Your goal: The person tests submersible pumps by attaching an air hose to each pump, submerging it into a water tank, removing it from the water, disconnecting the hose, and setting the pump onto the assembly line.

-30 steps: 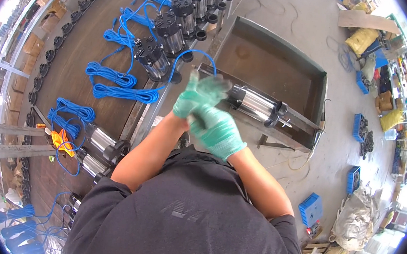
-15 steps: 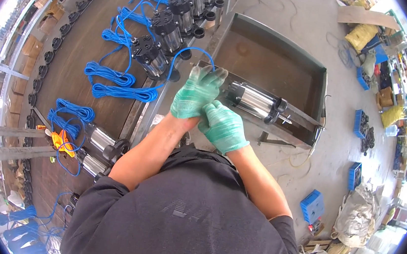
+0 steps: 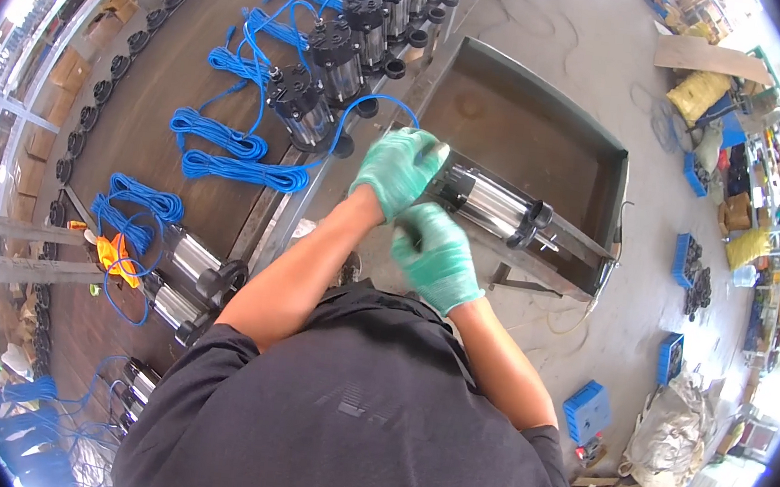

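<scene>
A shiny steel pump cylinder (image 3: 498, 207) with black end caps lies across the near rim of a brown metal tray (image 3: 553, 137). My left hand (image 3: 398, 168), in a green glove, is closed over the cylinder's left end, where a blue cable (image 3: 381, 102) loops out. My right hand (image 3: 436, 253), also in a green glove, sits just below that end, fingers curled against it. Whether it holds a small part is hidden.
To the left runs a long bench (image 3: 169, 87) with a row of similar pumps (image 3: 333, 57) and coils of blue cable (image 3: 228, 155). More pumps (image 3: 193, 266) lie nearer. Blue crates (image 3: 586, 412), sacks and boxes stand on the concrete floor at right.
Both hands have shifted slightly along the cylinder's left end; my left hand now covers the end cap more fully. The cylinder stays on the tray rim.
</scene>
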Available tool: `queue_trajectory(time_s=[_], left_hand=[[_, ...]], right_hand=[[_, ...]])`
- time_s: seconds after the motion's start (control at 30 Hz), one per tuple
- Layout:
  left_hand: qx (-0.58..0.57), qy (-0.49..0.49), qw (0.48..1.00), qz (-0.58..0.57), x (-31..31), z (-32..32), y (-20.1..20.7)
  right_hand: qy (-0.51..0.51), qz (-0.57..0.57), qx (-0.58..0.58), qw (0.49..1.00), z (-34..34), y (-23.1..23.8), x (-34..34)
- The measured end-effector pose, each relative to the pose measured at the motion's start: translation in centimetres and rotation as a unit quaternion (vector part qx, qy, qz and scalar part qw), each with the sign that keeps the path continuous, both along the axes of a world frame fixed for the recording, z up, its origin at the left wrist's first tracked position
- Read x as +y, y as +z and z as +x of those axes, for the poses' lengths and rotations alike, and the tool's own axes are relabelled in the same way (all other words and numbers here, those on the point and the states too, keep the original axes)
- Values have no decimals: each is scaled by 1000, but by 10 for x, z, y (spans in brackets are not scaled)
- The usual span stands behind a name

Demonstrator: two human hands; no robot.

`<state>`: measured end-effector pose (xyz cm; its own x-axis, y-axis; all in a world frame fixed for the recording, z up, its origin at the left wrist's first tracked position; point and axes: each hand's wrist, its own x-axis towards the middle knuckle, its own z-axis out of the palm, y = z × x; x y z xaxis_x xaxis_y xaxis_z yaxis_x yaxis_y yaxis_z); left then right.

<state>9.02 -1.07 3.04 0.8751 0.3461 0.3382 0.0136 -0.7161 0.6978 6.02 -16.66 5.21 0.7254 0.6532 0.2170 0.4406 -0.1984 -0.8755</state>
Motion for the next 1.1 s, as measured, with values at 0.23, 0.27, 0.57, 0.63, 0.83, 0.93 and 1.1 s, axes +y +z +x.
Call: queue_trajectory(time_s=[0.23,0.27,0.57,0.63,0.83,0.93,1.1], left_hand=[[153,17,942,297,-1,4,-7],[160,23,932,325,-1,5,-10],[205,-140,960,130,-11,-9,-27],[101,-181,942,-264,-20,-12,-65],[-62,-1,488,-870,-8,-1,-1],[-88,27,564,-821,-5,4,-4],[-80,76,603,-790,-20,9,-21]], right_hand=[[-52,-58,-134,988,7,8,3],[-52,-58,-135,988,7,4,5],[126,-42,183,974,-10,18,9],[142,-41,217,965,-9,19,10],[-14,-14,105,994,-6,21,-6],[-21,-19,-16,999,3,12,-12],[-31,-94,-143,985,3,0,-15]])
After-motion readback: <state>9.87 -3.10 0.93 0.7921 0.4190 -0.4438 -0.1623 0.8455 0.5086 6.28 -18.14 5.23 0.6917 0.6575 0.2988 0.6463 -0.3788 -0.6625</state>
